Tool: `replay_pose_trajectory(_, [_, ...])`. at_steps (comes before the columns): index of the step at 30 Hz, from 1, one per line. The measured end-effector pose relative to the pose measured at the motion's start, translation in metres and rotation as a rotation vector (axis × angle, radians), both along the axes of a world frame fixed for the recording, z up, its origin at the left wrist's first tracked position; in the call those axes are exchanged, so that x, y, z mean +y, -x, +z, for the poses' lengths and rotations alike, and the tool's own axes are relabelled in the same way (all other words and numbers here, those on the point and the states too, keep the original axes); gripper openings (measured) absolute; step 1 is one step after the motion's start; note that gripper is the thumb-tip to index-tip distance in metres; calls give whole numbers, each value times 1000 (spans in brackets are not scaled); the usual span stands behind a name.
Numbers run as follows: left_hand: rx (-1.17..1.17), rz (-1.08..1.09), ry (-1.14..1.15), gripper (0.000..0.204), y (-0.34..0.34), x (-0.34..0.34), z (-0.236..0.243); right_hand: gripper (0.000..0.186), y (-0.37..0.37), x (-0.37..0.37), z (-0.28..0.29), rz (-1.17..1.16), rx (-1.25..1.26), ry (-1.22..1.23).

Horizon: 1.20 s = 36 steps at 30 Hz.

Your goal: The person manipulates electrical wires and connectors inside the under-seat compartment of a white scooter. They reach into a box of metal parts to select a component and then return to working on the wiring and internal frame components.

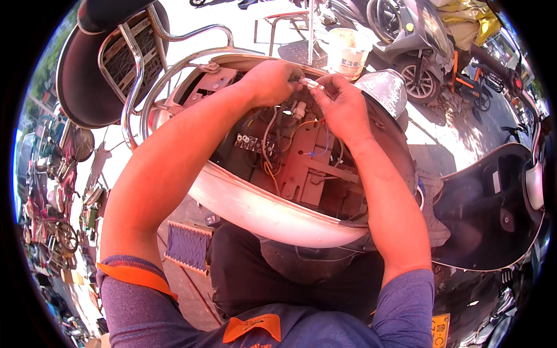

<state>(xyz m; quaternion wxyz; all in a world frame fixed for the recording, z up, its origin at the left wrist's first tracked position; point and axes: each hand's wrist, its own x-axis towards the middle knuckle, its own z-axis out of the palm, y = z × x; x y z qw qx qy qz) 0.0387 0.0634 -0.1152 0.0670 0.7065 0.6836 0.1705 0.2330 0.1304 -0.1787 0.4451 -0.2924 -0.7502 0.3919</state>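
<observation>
Left hand [271, 81]: reaching in over the far rim of the opened scooter body [255, 211], fingers curled shut and pinching one end of a small white wire connector [311, 83].

Right hand [343, 104]: meeting the left from the other side, fingertips closing on the same connector, so the two hands are touching at it.

Connector: being held above the far end of the cavity, just over a second white plug [299, 109] from which white, orange and yellow wires [268, 145] are running down.

Cavity contents: a rust-coloured metal bracket [307, 168] is lying on the floor of the compartment; a black terminal strip [249, 142] is sitting left of it, under the left forearm.

Surroundings: a chrome rear rack [136, 64] is standing at upper left, a white bucket [347, 52] beyond the hands, a black scooter panel [493, 209] at right.
</observation>
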Motion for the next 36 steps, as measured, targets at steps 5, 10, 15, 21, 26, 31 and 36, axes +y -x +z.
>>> replay_pose_trajectory(5, [16,22,60,32,-6,-4,9,23,0,-1,0,-51,-45,-52])
replay_pose_trajectory(10, [116,7,128,33,-2,-1,10,23,-5,3,2,20,-98,21])
replay_pose_trajectory(15, [201,-60,116,29,1,0,2,25,-3,4,-4,72,-160,72])
replay_pose_trajectory(21, [202,-18,142,32,-5,0,2,27,-4,5,-2,63,-225,-38])
replay_pose_trajectory(26, [195,-27,142,34,-7,-3,8,27,-4,0,3,74,-203,77])
replay_pose_trajectory(31, [196,-17,131,35,-8,-2,7,27,-5,-2,11,52,-232,94])
replay_pose_trajectory(36, [247,-41,109,32,-11,-3,4,25,-5,2,7,149,-206,252])
